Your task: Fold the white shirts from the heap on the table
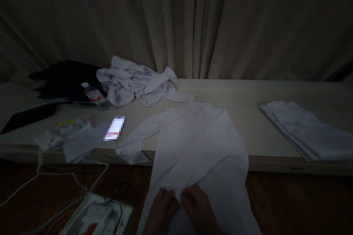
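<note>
White shirt (190, 147) lies front up on desk (245, 99), collar to the far side, lower part draping over the near edge, likely to bring it within reach. Left hand (164, 203) and right hand (196, 202) sit close together, each grip pinched on a gathered bit of its cloth, apparently to control it. Crumpled shirts (135, 80) and folded cloth (306, 128) sit apart, seemingly leaving working room.

Left hand (163, 205), right hand (196, 202) curled, close together.
</note>
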Tool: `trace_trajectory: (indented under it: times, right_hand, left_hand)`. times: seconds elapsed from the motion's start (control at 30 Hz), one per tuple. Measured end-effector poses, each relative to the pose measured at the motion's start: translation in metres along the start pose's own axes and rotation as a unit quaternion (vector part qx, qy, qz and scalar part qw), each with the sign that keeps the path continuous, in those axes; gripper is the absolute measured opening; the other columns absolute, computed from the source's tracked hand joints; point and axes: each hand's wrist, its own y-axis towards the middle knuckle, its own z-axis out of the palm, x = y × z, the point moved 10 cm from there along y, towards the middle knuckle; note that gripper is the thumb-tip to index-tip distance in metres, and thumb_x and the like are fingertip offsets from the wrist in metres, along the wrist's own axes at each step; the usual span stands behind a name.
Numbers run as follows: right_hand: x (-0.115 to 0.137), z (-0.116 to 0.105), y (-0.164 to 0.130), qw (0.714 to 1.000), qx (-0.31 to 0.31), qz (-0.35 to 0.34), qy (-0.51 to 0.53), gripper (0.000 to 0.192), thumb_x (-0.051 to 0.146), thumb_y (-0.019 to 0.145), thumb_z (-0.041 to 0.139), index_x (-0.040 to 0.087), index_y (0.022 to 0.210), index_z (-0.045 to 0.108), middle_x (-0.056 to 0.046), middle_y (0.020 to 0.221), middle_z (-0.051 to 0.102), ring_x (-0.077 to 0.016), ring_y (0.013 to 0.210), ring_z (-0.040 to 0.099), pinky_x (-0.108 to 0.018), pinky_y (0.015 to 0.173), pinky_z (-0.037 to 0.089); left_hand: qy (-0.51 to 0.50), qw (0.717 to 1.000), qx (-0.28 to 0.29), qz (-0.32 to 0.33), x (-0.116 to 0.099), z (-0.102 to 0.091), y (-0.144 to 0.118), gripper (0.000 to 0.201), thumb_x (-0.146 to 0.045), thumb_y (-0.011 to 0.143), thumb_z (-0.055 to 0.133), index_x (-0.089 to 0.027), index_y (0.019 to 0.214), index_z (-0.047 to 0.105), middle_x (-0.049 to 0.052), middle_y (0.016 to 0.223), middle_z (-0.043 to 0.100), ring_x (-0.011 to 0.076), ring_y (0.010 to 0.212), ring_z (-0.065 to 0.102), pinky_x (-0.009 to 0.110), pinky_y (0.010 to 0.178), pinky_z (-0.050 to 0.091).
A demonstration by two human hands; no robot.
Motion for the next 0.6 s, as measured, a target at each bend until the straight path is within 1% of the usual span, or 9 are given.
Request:
trace_trajectory:
  times: [0.07,0.17,0.23,0.3,0.37,0.47,0.6]
  right_hand:
    - [0.001,0.000,0.002,1.000,0.000,-0.005,-0.014,0.011,0.014,0.076,0.054,0.020,0.083,0.060,-0.001,0.080,0.059,-0.0139,0.073,0.055,-0.025,0.067,0.043]
    - [0.005,0.001,0.004,0.999,0.012,-0.029,-0.015,0.013,0.012,0.076,0.053,0.020,0.084,0.060,-0.002,0.082,0.058,-0.0142,0.077,0.055,-0.025,0.069,0.043]
    - [0.006,0.002,0.004,0.999,0.017,-0.039,-0.010,0.015,0.011,0.076,0.053,0.020,0.087,0.060,-0.002,0.084,0.058,-0.0142,0.078,0.055,-0.026,0.070,0.043]
    - [0.004,0.001,0.003,0.999,0.014,-0.035,-0.012,0.016,0.012,0.076,0.053,0.020,0.089,0.059,-0.002,0.083,0.058,-0.0136,0.074,0.054,-0.025,0.068,0.043]
    - [0.003,-0.001,0.003,0.999,0.008,-0.026,-0.021,0.015,0.014,0.076,0.054,0.020,0.089,0.059,-0.001,0.083,0.057,-0.0129,0.071,0.053,-0.025,0.066,0.042]
    - [0.004,-0.004,0.002,0.999,0.000,-0.023,-0.037,0.011,0.017,0.078,0.056,0.020,0.088,0.059,-0.001,0.083,0.057,-0.0134,0.073,0.053,-0.025,0.067,0.042]
    - [0.008,-0.008,0.002,0.999,-0.008,-0.038,-0.038,0.012,0.017,0.078,0.058,0.020,0.089,0.060,-0.001,0.083,0.058,-0.0137,0.076,0.055,-0.025,0.068,0.043]
  left_hand:
    - [0.000,1.000,-0.001,-0.005,0.006,0.001,-0.001,0.033,-0.027,0.058,0.076,-0.020,0.066,0.044,-0.008,0.057,0.050,0.0071,0.054,0.049,0.019,0.054,0.043]
    - [0.030,0.999,0.019,0.006,0.011,0.004,0.000,0.037,-0.027,0.056,0.078,-0.020,0.068,0.044,-0.007,0.059,0.053,0.0091,0.060,0.053,0.020,0.057,0.045]
    - [0.058,0.998,0.007,0.031,0.008,0.001,0.001,0.037,-0.027,0.055,0.079,-0.019,0.065,0.043,-0.008,0.054,0.050,0.0076,0.055,0.050,0.018,0.052,0.042]
    - [0.076,0.996,-0.013,0.049,0.005,-0.004,0.003,0.037,-0.026,0.057,0.077,-0.019,0.061,0.041,-0.009,0.051,0.046,0.0055,0.050,0.044,0.017,0.047,0.039]
    - [0.067,0.997,-0.015,0.040,0.005,-0.003,0.003,0.036,-0.026,0.057,0.077,-0.019,0.060,0.042,-0.009,0.052,0.047,0.0061,0.051,0.045,0.018,0.049,0.041]
    - [0.040,0.999,-0.019,0.026,0.003,0.000,0.001,0.037,-0.027,0.053,0.080,-0.019,0.064,0.045,-0.007,0.054,0.051,0.0084,0.054,0.050,0.020,0.053,0.046]
    - [0.048,0.998,-0.015,0.028,-0.002,0.004,-0.002,0.041,-0.030,0.052,0.082,-0.019,0.061,0.044,-0.008,0.052,0.049,0.0077,0.052,0.049,0.021,0.052,0.047]
